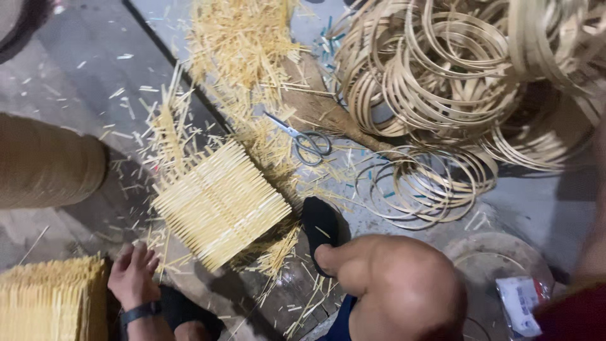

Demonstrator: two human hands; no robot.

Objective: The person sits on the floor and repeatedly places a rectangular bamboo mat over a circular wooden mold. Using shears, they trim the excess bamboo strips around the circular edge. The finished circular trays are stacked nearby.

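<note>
Dim, warm indoor light from above, soft shadows under the bamboo rings [442, 69] far right; slight overall blur, near edges softest, no glare

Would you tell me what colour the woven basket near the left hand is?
The woven basket is pale straw yellow, seen in the head view.

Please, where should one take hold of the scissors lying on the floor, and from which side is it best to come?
Probably by the ring handles: the scissors lie flat, blades shut and pointing up-left toward the straw pile, handles lower right. Coming from the lower right, beside the bamboo hoops, keeps fingers off the tips.
</note>
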